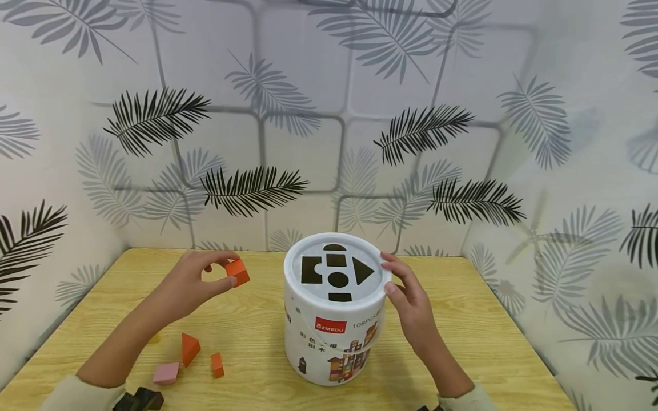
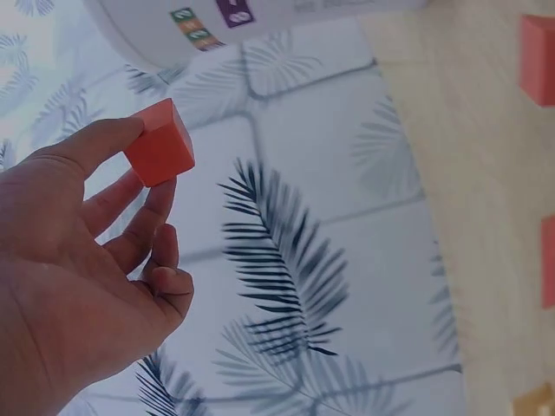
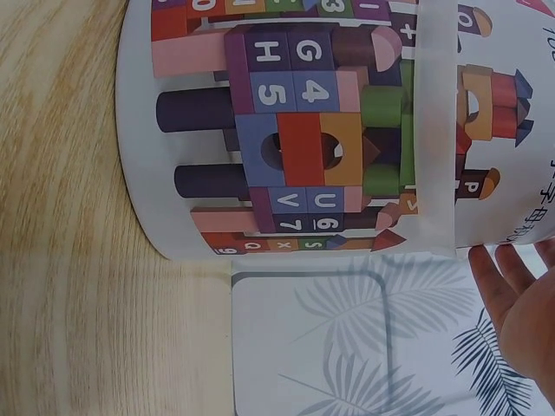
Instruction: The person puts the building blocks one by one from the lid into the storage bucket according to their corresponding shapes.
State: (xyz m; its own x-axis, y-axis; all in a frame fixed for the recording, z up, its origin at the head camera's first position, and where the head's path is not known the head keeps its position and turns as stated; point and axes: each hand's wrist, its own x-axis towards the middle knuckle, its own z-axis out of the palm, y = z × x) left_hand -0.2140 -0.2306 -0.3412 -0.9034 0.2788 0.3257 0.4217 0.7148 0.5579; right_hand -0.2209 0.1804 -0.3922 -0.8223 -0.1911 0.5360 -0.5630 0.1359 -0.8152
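My left hand pinches a small red-orange block between thumb and fingertips, above the table and left of the bucket. In the left wrist view the block shows flat, square-edged faces, and the other fingers curl loosely beneath it. A white toy-block bucket stands upright in the middle. Its lid has several dark shaped holes, among them a triangle, a circle and a half-round. My right hand rests against the lid's right rim with thumb and fingertips. In the right wrist view its fingers lie along the bucket's side.
On the wooden table, near my left forearm, lie an orange triangular block, a pink block and a small orange oblong block. A yellow piece is partly hidden by that arm. Leaf-patterned walls stand behind and beside the table.
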